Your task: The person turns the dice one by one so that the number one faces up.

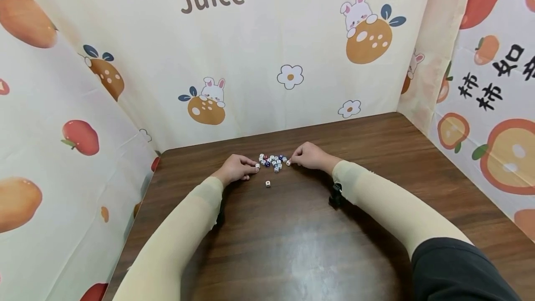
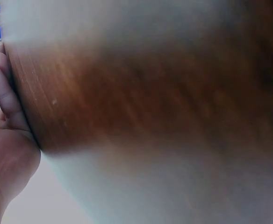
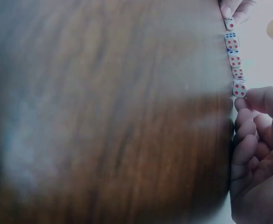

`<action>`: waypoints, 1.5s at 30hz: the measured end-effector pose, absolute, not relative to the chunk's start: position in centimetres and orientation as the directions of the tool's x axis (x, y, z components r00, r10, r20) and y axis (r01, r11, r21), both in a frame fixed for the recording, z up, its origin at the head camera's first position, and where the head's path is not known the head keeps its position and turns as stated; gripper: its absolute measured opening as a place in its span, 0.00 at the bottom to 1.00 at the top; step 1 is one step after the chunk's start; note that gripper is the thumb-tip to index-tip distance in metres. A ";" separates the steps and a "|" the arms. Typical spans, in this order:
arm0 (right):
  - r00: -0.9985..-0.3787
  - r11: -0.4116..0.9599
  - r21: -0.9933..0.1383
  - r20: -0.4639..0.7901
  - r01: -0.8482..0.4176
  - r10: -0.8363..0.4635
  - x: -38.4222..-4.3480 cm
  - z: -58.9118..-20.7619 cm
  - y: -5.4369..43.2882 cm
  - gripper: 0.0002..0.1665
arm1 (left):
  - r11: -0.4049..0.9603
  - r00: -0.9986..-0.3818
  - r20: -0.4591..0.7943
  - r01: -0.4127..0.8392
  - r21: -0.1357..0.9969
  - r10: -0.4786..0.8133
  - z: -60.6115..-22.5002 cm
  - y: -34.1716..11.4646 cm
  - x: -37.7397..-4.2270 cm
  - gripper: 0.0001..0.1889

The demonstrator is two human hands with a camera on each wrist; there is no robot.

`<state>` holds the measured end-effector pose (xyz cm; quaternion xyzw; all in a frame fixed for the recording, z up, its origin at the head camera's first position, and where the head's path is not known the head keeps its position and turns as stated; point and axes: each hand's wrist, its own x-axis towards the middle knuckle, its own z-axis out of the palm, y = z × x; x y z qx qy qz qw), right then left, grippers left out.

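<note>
At the left of a small cluster of dice, my left hand pinches a white die by its fingertips. That same die, with a red dot on one face, shows at the top of the right wrist view. Across the cluster, my right hand holds another white die between thumb and finger; its red-dotted face shows in the right wrist view. The cluster is mostly white dice, with a few blue ones and a red one.
A lone white die lies nearer me on the brown wooden table. Printed curtains stand along the back and both sides. A black device hangs beneath my right wrist.
</note>
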<state>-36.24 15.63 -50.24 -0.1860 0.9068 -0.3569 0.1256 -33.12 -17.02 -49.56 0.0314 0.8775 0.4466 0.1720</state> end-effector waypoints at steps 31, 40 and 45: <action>-0.835 0.525 -0.839 -0.186 -0.140 -0.519 -37.9 -50.7 17.0 0.19 | 0.594 -0.940 -0.277 -0.109 0.797 0.199 -49.6 -16.9 -32.8 0.13; -0.830 0.587 -0.772 -0.149 -0.241 -0.537 -37.8 -50.6 16.6 0.18 | 0.592 -0.942 -0.268 -0.099 0.800 0.204 -49.6 -16.9 -32.9 0.13; -0.843 0.594 -0.768 -0.137 -0.241 -0.520 -37.5 -50.6 16.7 0.14 | 0.590 -0.941 -0.270 -0.102 0.801 0.204 -49.6 -16.8 -32.9 0.13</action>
